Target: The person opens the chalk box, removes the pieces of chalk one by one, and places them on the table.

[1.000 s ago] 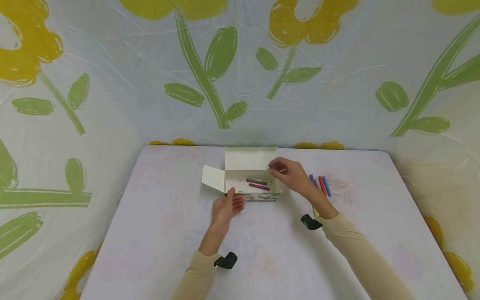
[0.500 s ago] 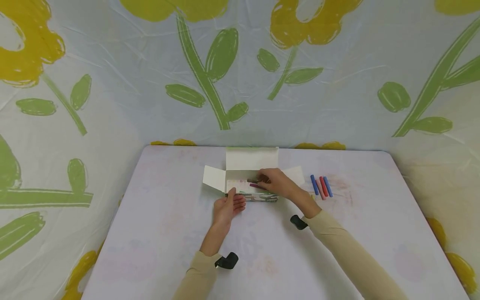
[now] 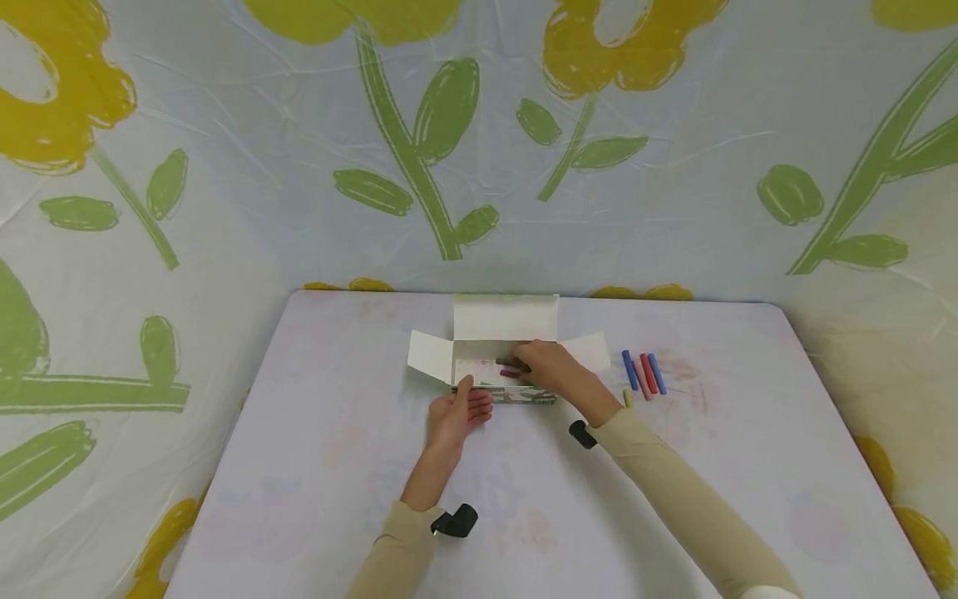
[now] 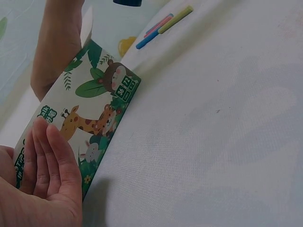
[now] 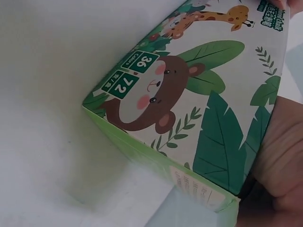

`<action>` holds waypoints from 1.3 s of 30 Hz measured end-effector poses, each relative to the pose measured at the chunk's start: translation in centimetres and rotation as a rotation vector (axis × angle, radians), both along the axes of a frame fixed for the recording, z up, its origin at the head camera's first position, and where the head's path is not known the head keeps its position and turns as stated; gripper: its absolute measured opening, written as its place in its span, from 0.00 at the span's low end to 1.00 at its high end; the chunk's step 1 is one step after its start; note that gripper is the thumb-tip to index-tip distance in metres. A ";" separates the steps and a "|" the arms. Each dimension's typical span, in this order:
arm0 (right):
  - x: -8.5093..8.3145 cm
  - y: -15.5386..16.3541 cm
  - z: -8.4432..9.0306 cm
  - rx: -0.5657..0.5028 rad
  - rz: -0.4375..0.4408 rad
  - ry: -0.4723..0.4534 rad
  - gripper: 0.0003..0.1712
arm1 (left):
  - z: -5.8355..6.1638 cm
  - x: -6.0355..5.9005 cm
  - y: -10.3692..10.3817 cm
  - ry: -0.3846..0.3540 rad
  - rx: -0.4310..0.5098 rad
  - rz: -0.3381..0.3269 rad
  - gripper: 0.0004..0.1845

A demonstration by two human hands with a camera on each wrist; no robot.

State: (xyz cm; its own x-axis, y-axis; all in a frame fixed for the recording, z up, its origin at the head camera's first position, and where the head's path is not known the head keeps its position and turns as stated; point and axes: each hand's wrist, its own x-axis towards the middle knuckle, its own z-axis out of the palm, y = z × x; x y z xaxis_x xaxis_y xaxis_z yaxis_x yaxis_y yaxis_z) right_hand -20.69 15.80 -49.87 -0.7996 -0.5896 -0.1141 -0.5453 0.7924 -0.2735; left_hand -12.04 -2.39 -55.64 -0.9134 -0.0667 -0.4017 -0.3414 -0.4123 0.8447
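Observation:
A white cardboard box (image 3: 535,395) with jungle animals printed on it stands with its flaps raised. My left hand (image 3: 452,416) holds its front wall, thumb over the rim; in the left wrist view the fingers (image 4: 52,156) lie straight along the printed front. My right hand (image 3: 552,368) reaches down into the box from the right. Its fingertips are partly hidden among the chalk sticks, so a grip cannot be made out. Inside, a dark brown chalk stick (image 3: 506,362) and a purple chalk stick (image 3: 510,374) partly show. The right wrist view has the box's side hiding the fingers.
Right of the box lie two blue chalk sticks (image 3: 630,370), a pink one (image 3: 642,378), a red one (image 3: 648,373) and a short yellow-green one (image 3: 628,398). The pale table (image 3: 337,499) has faint smears. A flowered cloth (image 3: 299,125) hangs behind it.
My right hand has moved from above the box's right edge down and left into it, covering part of the chalk sticks inside. The left hand keeps its place at the front wall.

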 end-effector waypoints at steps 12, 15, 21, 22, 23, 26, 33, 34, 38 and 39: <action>-0.1 0.3 0.0 -0.079 0.092 -0.093 0.07 | 0.1 0.3 0.0 -0.011 0.017 -0.008 0.25; 0.2 1.0 0.3 -0.159 0.122 -0.111 0.07 | 0.0 0.5 0.0 -0.004 0.021 -0.010 0.25; 0.5 2.3 0.8 -0.323 0.161 -0.123 0.07 | 0.0 0.7 0.1 0.010 0.023 -0.005 0.25; 0.5 2.5 1.0 -0.349 0.154 -0.128 0.07 | 0.1 0.8 0.1 0.011 0.024 -0.005 0.25; 0.6 2.8 1.1 -0.378 0.147 -0.130 0.08 | 0.0 0.8 0.1 0.011 0.026 -0.005 0.25; 0.6 3.6 1.5 -0.463 0.109 -0.153 0.10 | 0.0 0.9 0.1 0.011 0.028 -0.005 0.25; 1.0 5.7 2.5 -0.578 -0.017 -0.199 0.12 | -0.1 1.0 0.2 0.001 0.031 -0.003 0.25; 1.1 6.0 2.7 -0.590 -0.034 -0.202 0.12 | -0.1 1.1 0.2 0.001 0.029 -0.004 0.25; 1.3 7.5 3.4 -0.626 -0.092 -0.213 0.14 | -0.1 1.2 0.3 0.004 0.017 -0.009 0.26; 1.4 7.9 3.6 -0.632 -0.108 -0.221 0.15 | 0.0 1.3 0.3 0.005 0.014 -0.008 0.26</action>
State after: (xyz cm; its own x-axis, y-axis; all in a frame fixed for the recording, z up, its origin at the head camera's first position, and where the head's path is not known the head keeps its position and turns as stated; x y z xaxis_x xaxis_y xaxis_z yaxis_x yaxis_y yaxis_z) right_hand -19.33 23.74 -46.30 -0.8555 -0.5145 0.0586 -0.3495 0.4903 -0.7984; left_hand -10.78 -2.11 -55.68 -0.9158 -0.0532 -0.3980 -0.3407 -0.4215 0.8404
